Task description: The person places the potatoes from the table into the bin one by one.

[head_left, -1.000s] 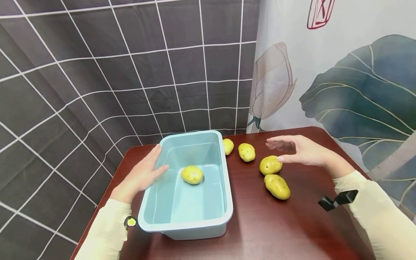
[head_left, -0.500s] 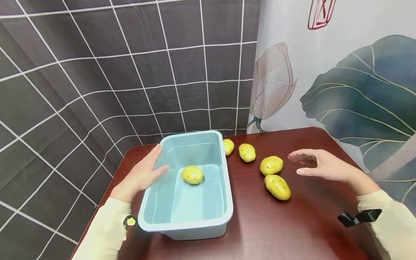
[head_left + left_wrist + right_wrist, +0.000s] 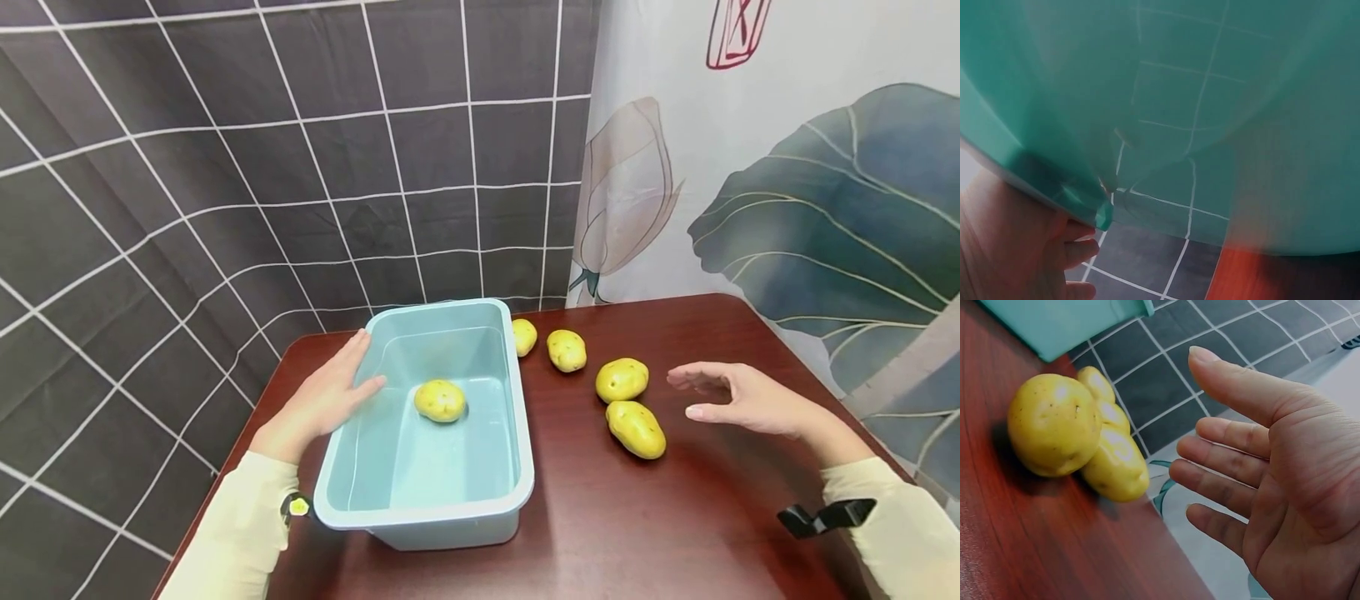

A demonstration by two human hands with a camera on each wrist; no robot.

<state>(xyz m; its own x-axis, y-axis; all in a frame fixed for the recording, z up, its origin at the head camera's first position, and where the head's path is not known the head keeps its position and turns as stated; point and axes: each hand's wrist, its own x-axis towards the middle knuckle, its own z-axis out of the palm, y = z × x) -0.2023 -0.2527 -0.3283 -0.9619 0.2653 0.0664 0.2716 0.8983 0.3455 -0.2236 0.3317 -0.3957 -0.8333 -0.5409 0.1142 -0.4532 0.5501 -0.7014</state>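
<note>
My left hand [image 3: 318, 396] rests at the left rim of a light blue plastic basin [image 3: 487, 508], fingers straight along the side and thumb reaching over the inside. In the left wrist view the hand [image 3: 1016, 244] shows below the rim. One yellow potato [image 3: 440, 401] lies on the basin floor. My right hand [image 3: 750, 400] hovers to the right of two potatoes lying close together, a rounder potato [image 3: 622, 380] and a longer potato [image 3: 636, 429]. In the right wrist view the right hand [image 3: 1266, 462] has its fingers and thumb spread apart, with nothing between them.
Two more potatoes lie farther back: a middle potato [image 3: 566, 350] and a far potato [image 3: 524, 337] partly hidden by the basin's right side. Everything stands on a dark red table [image 3: 592, 525]. Behind it hang a grey checked curtain [image 3: 322, 167] and a floral white curtain [image 3: 645, 50].
My right hand has moved right and toward me, away from the rounder potato it overlapped a second ago. My left hand and the basin stay in place.
</note>
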